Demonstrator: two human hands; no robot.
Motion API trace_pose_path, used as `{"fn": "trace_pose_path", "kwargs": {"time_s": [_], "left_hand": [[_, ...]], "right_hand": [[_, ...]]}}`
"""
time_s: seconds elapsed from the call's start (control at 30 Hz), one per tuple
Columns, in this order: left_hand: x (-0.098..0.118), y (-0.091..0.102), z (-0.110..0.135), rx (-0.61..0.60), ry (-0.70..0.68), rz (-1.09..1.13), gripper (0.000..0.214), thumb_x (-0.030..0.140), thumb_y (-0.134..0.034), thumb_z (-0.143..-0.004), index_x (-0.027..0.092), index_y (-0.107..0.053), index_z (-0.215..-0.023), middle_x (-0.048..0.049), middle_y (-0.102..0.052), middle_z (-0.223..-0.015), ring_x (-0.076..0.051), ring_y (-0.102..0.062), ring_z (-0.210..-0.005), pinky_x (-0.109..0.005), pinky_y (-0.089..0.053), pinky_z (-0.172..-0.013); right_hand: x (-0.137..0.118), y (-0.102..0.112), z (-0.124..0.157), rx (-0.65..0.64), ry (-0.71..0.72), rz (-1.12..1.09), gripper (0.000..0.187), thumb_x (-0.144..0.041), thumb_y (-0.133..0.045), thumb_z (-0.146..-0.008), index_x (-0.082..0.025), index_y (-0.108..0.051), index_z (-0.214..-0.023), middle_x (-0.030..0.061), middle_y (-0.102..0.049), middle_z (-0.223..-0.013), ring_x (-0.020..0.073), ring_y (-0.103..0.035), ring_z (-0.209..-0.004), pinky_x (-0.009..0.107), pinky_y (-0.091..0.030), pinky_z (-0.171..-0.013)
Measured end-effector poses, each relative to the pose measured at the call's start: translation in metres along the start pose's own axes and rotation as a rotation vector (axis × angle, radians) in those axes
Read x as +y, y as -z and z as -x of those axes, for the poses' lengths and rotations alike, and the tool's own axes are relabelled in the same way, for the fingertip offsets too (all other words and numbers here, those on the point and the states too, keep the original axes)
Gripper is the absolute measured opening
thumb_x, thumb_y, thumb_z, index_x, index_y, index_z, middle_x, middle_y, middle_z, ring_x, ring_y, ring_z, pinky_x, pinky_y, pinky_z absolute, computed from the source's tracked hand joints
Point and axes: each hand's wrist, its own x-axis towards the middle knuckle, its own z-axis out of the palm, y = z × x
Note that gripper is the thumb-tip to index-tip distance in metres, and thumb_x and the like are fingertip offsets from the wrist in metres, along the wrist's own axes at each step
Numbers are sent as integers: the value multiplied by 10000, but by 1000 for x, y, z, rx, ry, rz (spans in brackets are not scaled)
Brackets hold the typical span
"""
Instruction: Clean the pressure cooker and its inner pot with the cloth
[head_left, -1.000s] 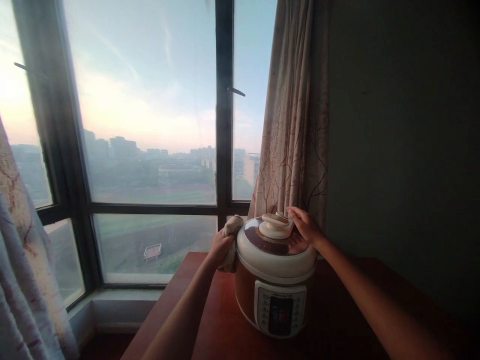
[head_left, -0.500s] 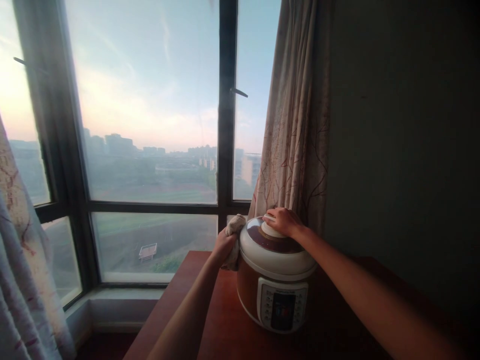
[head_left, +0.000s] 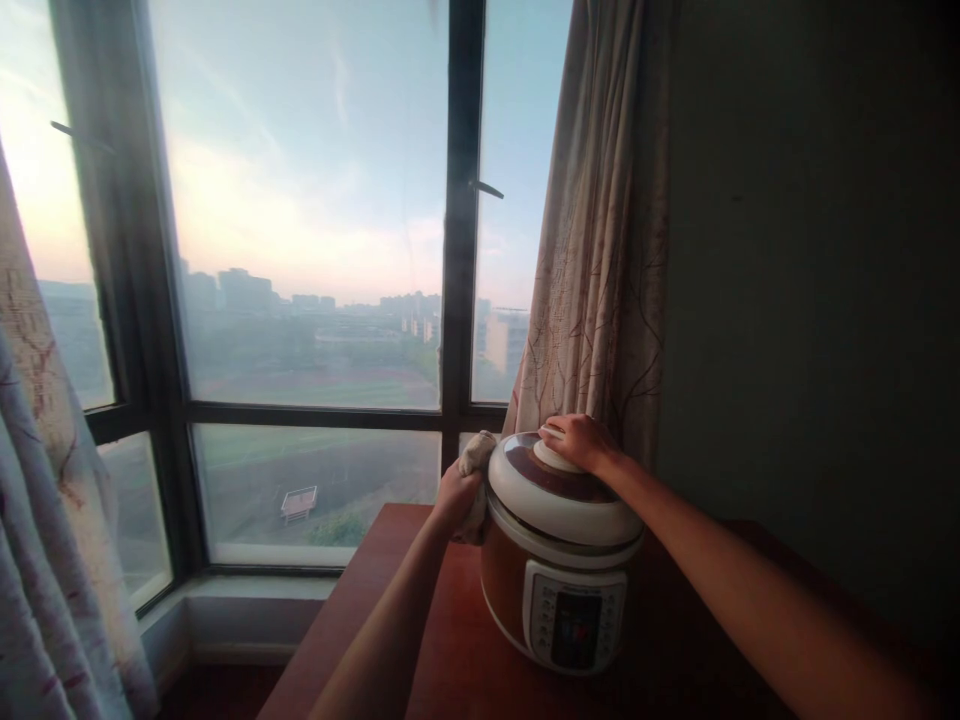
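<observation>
An electric pressure cooker (head_left: 504,585) with a brown body, white trim and a dark control panel stands on the table. My right hand (head_left: 581,442) is closed round the white knob on top of its lid (head_left: 566,508). The lid sits slightly raised, with a dark gap showing between its rim and the body at the front. My left hand (head_left: 456,497) grips a crumpled beige cloth (head_left: 474,460) at the cooker's left side. Where the cloth meets the cooker is partly hidden.
The reddish-brown table (head_left: 375,575) has its left edge near the window (head_left: 315,490). A patterned curtain (head_left: 592,260) hangs behind the cooker, and another curtain (head_left: 56,560) hangs at far left. A dark wall (head_left: 795,300) rises on the right.
The lid has lifted a little off the cooker's body under my right hand, opening a gap at the front. My left hand keeps the cloth at the side. The view has shifted slightly.
</observation>
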Motion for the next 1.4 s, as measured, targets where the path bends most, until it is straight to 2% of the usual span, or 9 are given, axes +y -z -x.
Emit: {"fn": "trace_pose_path", "kwargs": {"time_s": [0.27,0.47,0.63,0.7,0.77,0.87,1.07,1.23,1.4], "left_hand": [[-1,0,-1,-12,-7,27,301,122,-572,-711,120,-724,-972,-73,-760,-916,-252,-692,-917,-316,-520,-817],[7,2,5,-18,2,45,308,183,-585,-729,142,-726,-1000,-70,-769,-943,-261,-699,-944,-323,-528,-822],[12,2,7,-25,7,65,311,204,-584,-703,153,-721,-977,-60,-767,-923,-270,-699,-949,-341,-529,-847],[13,2,7,-24,7,76,299,224,-579,-699,158,-715,-957,-55,-761,-918,-271,-696,-951,-343,-530,-847],[12,1,6,-22,13,84,279,247,-581,-694,161,-707,-928,-53,-751,-899,-274,-694,-936,-348,-533,-835],[11,1,6,-19,19,94,272,270,-589,-679,161,-696,-904,-57,-738,-882,-280,-690,-920,-360,-536,-823],[9,1,4,-12,21,101,322,292,-581,-675,150,-697,-939,-62,-732,-892,-273,-684,-917,-368,-536,-835],[9,1,5,-4,14,91,301,273,-592,-672,151,-694,-928,-52,-730,-855,-261,-682,-880,-355,-541,-800],[9,2,6,5,17,77,269,255,-584,-679,153,-694,-902,-46,-734,-843,-253,-690,-862,-349,-547,-792]], "right_hand": [[11,13,-13,71,10,3,318,-490,-545,-943,-290,-784,-1008,32,-800,-991,220,-724,-948,259,-472,-769],[37,53,-12,219,56,10,349,-510,-582,-911,-268,-770,-1077,45,-783,-1089,245,-715,-1016,291,-498,-846],[90,88,27,362,19,13,401,-488,-525,-928,-229,-754,-1131,75,-765,-1159,272,-714,-1059,339,-523,-895],[119,94,52,421,-25,-4,403,-506,-521,-915,-238,-766,-1092,70,-778,-1122,281,-723,-1041,353,-533,-887],[150,92,81,463,-162,-15,426,-564,-538,-885,-251,-777,-1048,73,-791,-1062,298,-738,-983,369,-546,-824],[191,77,127,434,-438,-20,485,-640,-558,-818,-262,-780,-1024,85,-794,-1017,327,-734,-945,399,-545,-755],[228,16,211,384,-617,-64,555,-722,-554,-705,-253,-771,-907,112,-795,-941,358,-740,-868,452,-558,-713],[233,-42,254,349,-649,-91,512,-714,-549,-701,-268,-753,-849,121,-790,-871,387,-742,-807,486,-561,-703],[226,-79,270,310,-485,-88,428,-616,-533,-780,-279,-752,-927,116,-780,-953,354,-734,-908,463,-565,-830]]}}
